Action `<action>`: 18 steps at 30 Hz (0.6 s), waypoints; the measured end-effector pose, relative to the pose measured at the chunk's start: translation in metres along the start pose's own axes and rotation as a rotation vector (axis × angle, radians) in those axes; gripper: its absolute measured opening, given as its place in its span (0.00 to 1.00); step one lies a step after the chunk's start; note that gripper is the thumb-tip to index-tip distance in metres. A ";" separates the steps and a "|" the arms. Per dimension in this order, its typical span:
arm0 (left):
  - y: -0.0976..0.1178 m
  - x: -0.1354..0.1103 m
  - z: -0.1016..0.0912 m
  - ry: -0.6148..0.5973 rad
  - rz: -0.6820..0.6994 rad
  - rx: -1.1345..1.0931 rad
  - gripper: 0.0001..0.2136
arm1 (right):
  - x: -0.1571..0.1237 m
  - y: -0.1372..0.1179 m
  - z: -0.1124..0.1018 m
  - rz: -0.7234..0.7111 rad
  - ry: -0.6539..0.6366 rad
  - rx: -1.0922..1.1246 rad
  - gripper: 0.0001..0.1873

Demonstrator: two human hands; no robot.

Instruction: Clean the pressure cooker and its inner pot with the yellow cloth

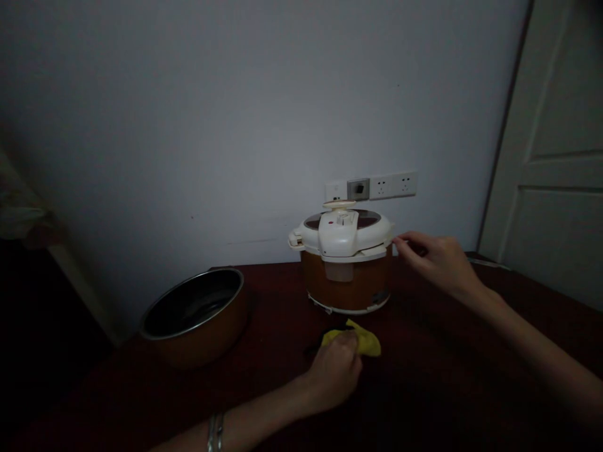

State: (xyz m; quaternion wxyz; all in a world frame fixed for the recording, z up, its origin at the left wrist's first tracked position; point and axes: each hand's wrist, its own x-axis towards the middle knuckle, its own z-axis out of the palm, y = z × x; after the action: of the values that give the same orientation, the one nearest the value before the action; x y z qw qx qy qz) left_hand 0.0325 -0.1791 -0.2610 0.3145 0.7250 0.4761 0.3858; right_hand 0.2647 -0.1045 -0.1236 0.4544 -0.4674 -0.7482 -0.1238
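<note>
A pressure cooker (351, 276) with a brown body and a white lid (339, 235) stands on the dark red table, its lid in place. My left hand (336, 370) is closed around a yellow cloth (368, 342), low in front of the cooker. Thumb and forefinger of my right hand (436, 257) are pinched at the right edge of the lid; the fingertips meet the rim there. Whether they grip a part of it is hard to see in the dim light.
To the left sits a wide brown pot (202, 339) with a dark inside, uncovered. Wall sockets (393, 185) are behind the cooker. A pale door (560, 150) is at the right. The table (277, 301) meets the wall behind.
</note>
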 end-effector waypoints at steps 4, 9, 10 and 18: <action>-0.005 0.006 -0.014 0.063 -0.066 0.025 0.08 | -0.002 -0.006 -0.008 -0.012 -0.020 0.013 0.20; -0.013 0.021 -0.051 0.210 -0.441 -0.276 0.07 | -0.014 -0.011 -0.006 0.005 -0.131 0.107 0.19; -0.013 0.024 -0.053 0.227 -0.497 -0.359 0.07 | -0.020 -0.011 -0.002 0.006 -0.176 0.127 0.19; 0.002 0.054 -0.005 0.360 -0.638 -0.781 0.09 | -0.100 -0.009 0.034 0.013 -0.542 0.034 0.16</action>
State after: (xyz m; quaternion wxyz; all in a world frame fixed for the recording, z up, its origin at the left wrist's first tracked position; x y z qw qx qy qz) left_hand 0.0427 -0.1287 -0.2432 0.5758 0.2954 0.5404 0.5377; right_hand 0.2534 -0.1470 -0.2195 0.2462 -0.4805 -0.8415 0.0213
